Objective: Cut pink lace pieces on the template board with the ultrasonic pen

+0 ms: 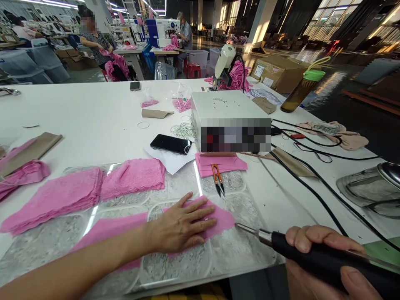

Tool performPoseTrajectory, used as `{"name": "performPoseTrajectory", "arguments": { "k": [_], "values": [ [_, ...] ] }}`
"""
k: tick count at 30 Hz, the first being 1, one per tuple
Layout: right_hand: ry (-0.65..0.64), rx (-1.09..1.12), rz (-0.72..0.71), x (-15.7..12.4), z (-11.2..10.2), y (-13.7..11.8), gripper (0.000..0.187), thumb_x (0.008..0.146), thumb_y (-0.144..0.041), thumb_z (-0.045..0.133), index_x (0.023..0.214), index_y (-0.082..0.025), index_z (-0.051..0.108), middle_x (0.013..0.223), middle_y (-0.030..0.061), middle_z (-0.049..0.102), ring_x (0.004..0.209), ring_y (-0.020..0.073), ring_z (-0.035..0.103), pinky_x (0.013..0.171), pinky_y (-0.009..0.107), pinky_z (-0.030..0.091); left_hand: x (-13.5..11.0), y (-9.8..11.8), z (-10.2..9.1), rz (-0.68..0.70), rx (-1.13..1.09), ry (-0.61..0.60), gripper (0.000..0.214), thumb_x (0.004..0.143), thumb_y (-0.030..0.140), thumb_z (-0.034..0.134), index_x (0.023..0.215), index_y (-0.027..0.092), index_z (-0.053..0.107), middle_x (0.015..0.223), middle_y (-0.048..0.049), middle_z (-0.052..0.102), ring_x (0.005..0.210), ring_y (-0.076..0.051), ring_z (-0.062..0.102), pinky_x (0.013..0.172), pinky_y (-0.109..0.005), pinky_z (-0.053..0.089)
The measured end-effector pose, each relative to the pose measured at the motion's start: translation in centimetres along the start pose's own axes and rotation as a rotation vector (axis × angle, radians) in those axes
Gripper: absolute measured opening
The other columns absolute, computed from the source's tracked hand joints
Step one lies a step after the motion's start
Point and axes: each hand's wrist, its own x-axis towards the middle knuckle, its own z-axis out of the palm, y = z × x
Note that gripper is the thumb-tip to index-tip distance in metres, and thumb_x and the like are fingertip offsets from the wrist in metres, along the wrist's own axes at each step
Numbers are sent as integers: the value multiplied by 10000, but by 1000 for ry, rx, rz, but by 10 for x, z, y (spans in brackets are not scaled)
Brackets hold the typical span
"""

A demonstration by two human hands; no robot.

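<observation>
My left hand (184, 225) lies flat with its fingers spread, pressing a small pink fabric piece (223, 216) onto the grey-patterned clear mat (231, 254). In my right hand (325, 258) is a hand-held tool (300, 252) like a soldering iron, with a thick black handle and a thin metal tip. That tip meets the right corner of the pink piece. Under my left forearm rests another pink piece (115, 229), partly hidden. Orange-handled thread snips (218, 179) lie beyond my left hand, their handles over folded pink fabric (231, 164).
Two stacks of pink fabric (62, 198) (134, 177) sit on the mat's far left. A white box (228, 106) with black cables (312, 208), a phone (171, 144), a metal-lidded glass container (368, 187) and a brown bottle (296, 93) stand around. People work at sewing machines (162, 33) behind.
</observation>
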Motion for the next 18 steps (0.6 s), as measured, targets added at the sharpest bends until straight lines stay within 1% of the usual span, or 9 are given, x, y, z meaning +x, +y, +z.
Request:
{"name": "performPoseTrajectory", "arguments": {
  "k": [6,11,15,18],
  "values": [
    [-36,-13,-1,0,-1,0,101,765,-314,466,794,-228,510,727,-7,450,540,137,424,509,339,395,1,1,-3,13,7,18,479,1038,448,391,1461,227,437,1541,-75,414,1472,-292,287,1227,-553,83],
    [-89,-18,-39,1,0,3,121,798,-336,471,813,-228,522,727,-7,464,532,136,433,509,340,403,2,1,-4,20,18,26,486,1033,450,406,1461,223,439,1538,-80,419,1470,-293,291,1227,-554,89],
    [-86,-36,-32,2,0,3,112,793,-340,489,785,-230,508,722,-10,469,520,129,431,499,329,403,2,2,-4,31,36,34,477,1029,445,421,1435,200,473,1531,-84,429,1461,-308,307,1225,-557,95],
    [-71,-26,-11,2,-1,2,89,769,-317,502,761,-229,514,710,-9,480,522,129,438,493,324,405,3,2,-5,31,49,19,478,1028,446,425,1435,199,474,1533,-83,427,1458,-311,312,1225,-556,80]
  ]
}}
